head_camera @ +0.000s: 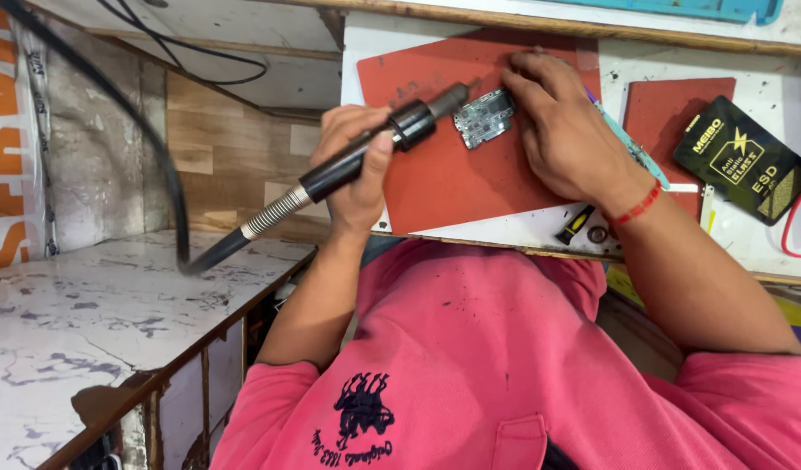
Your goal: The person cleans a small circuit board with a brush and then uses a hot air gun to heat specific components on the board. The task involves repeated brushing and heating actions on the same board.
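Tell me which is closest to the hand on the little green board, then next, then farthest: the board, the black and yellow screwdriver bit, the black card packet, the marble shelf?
From the right hand:
1. Circuit board, under its fingertips.
2. Screwdriver bit, just below the wrist.
3. Black packet, off toward the picture's right.
4. Marble shelf, far at the picture's lower left.

Single head-worn view, looking steeply down, close over the person's chest, red mat [452, 174] ahead
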